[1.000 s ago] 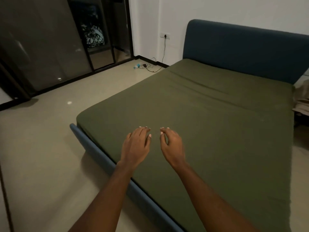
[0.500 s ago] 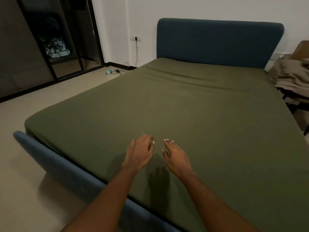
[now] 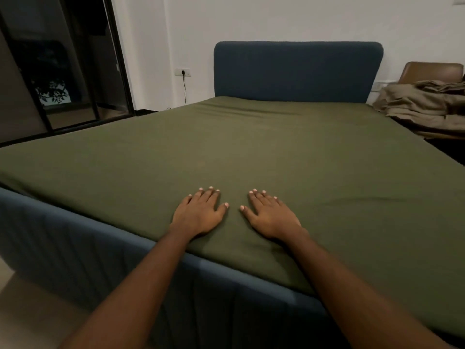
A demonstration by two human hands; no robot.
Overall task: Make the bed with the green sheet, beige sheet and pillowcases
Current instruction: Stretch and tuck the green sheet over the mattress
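Observation:
The green sheet [image 3: 251, 147] lies stretched flat over the whole mattress, with a few soft creases near the headboard. My left hand [image 3: 198, 212] rests palm down on the sheet near the foot edge, fingers spread. My right hand [image 3: 270, 215] lies flat beside it, a short gap between the thumbs. Neither hand holds anything. A crumpled beige sheet [image 3: 425, 107] is heaped on a brown chair to the right of the bed. I cannot make out separate pillowcases in the heap.
The blue bed frame [image 3: 75, 248] runs below my arms and the blue headboard [image 3: 297, 71] stands against the white wall. The brown chair [image 3: 430, 71] stands at the right. Dark glass sliding doors [image 3: 63, 71] fill the left. A cable hangs from a wall socket [image 3: 183, 73].
My view has swung round to face the bed squarely from its foot and come lower. Both hands went from hovering with loosely curled fingers to lying flat and spread on the green sheet.

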